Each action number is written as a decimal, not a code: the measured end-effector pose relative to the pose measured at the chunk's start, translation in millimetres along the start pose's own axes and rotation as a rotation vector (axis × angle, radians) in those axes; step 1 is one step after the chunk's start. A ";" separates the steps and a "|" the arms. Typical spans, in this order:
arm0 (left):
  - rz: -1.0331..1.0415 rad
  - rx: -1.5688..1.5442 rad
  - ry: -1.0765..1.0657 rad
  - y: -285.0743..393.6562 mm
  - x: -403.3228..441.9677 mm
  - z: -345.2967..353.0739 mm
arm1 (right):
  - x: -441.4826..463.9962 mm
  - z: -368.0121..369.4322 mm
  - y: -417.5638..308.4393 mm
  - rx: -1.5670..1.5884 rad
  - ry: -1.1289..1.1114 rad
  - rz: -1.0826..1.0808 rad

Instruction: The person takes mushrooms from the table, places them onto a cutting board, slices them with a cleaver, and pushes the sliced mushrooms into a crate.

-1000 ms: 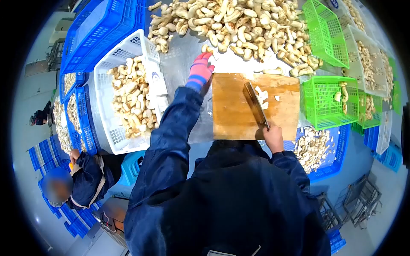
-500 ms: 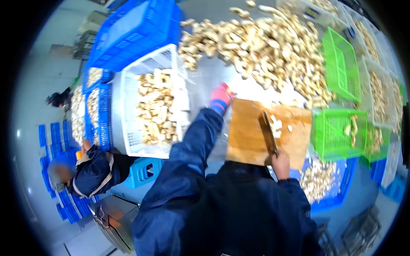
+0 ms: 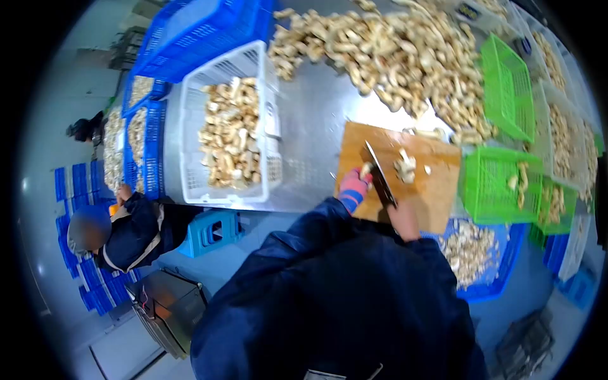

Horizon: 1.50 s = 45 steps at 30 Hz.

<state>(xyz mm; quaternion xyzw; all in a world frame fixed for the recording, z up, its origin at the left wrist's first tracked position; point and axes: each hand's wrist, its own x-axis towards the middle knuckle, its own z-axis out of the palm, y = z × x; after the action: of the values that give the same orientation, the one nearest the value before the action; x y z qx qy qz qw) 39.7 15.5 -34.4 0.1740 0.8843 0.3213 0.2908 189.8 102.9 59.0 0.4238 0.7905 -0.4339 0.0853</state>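
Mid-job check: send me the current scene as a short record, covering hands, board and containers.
Left hand: gloved in pink and blue, holding a mushroom
Right hand: gripping a knife
Blade contact with mushroom: cannot tell
Cutting board: pale cut pieces right of the knife
Mushroom pile: on the table beyond the board
White basket: left of the board, holds many mushrooms
Green basket: beside the board's right edge, few mushrooms inside
Blue crate: lower right, holds small pieces
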 end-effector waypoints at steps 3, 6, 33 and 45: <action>-0.287 -0.525 -0.162 16.6 -9.6 -4.2 | 4.2 6.0 7.2 0.045 0.010 -0.033; -0.343 -0.748 -0.245 11.5 -8.6 -3.1 | 3.6 2.0 2.6 0.038 -0.008 -0.029; 0.327 0.339 -0.507 -68.9 32.6 16.1 | -87.2 -33.0 -12.6 -0.166 -0.068 0.145; -0.451 -0.655 -0.379 16.4 -2.3 -22.5 | 9.2 10.4 -8.4 0.010 0.058 -0.053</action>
<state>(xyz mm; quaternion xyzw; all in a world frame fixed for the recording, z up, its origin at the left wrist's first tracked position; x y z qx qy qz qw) 29.4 15.9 -8.5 -0.0687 0.6826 0.4757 0.5505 175.4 98.3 53.2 0.4154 0.8014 -0.4277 0.0487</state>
